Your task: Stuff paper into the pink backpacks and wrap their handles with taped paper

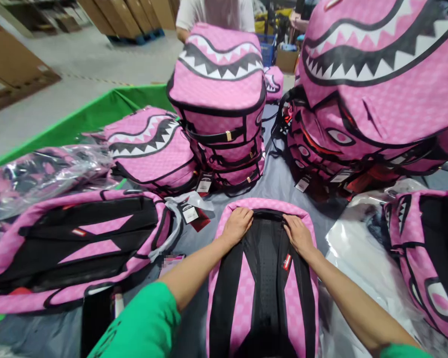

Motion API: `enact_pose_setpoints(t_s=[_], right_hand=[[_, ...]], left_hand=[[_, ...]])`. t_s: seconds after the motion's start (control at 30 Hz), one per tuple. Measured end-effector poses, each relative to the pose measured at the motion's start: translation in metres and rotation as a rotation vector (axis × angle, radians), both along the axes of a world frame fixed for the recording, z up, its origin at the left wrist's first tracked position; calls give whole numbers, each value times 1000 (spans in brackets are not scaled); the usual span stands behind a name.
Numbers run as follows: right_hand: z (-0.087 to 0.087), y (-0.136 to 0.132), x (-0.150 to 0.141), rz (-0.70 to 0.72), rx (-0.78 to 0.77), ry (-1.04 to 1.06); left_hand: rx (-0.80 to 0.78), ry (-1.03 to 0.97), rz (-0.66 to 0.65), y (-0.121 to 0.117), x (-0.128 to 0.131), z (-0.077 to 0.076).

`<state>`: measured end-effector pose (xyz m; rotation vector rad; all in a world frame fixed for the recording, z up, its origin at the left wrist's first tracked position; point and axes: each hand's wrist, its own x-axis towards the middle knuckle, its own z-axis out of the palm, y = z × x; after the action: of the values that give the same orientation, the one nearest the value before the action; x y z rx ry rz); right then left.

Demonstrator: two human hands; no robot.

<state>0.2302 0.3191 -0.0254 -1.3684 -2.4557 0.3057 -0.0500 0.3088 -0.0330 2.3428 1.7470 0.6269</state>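
Low in the middle of the frame, the bag (268, 268) lay with its straps (226, 303) upward, its top end under both hands and the rest stretching below, between the forearms. The left hand (239, 226) touched the top's left side, the right hand (298, 233) its right, fingers bent inward; whether either gripped, I could not tell.

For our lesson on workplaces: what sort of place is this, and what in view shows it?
Probably a packing area in a warehouse or factory: matching pink backpacks are piled up, clear plastic wrapping lies nearby, and large cardboard boxes sit on a blue pallet beyond.
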Motion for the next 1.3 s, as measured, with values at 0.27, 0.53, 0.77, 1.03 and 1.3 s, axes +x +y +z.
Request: enact_pose_setpoints(t_s=[0.27,0.53,0.77,1.03,1.3], right_hand=[[-12,81,-27,-119,-62,-234],[14,87,-41,-139,-26,-349],[41,24,-41,-50,30,-126],[43,-113,-28,13,58,-149],[-27,-72,-28,-84,171,-96]], left_hand=[[-178,-21,77,76,14,-7],[-340,-166,295,7,65,17],[-327,-188,340,11,75,8],[-253,-234,362,13,73,11],[-188,-92,-259,-123,85,91]])
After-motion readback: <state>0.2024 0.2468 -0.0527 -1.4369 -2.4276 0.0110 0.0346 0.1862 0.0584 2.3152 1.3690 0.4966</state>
